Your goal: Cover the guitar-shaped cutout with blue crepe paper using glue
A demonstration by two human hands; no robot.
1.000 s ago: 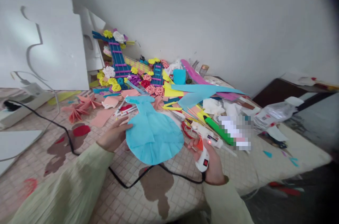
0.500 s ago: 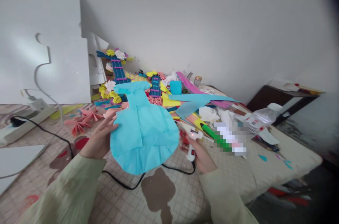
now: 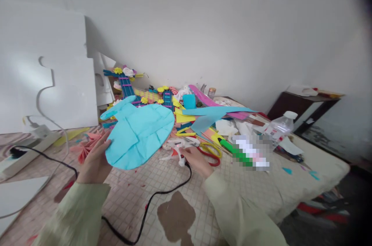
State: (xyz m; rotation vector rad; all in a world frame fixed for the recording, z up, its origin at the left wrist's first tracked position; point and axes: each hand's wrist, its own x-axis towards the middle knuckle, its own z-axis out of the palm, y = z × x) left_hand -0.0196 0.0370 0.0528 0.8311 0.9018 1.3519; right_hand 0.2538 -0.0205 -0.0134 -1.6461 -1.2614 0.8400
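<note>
Pinching a wrinkled, round-bodied turquoise paper shape (image 3: 142, 131) by its edge between fingers of the left hand (image 3: 97, 159), tilted above the grid-patterned worktop (image 3: 232, 182); touching a white glue gun (image 3: 182, 159) near loop-handled scissors (image 3: 215, 162) with the right hand (image 3: 196, 159), cannot tell how tightly closed.

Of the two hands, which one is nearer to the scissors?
The right hand, at the glue gun just left of the scissors; the left hand is farther off, holding the blue cutout.
</note>
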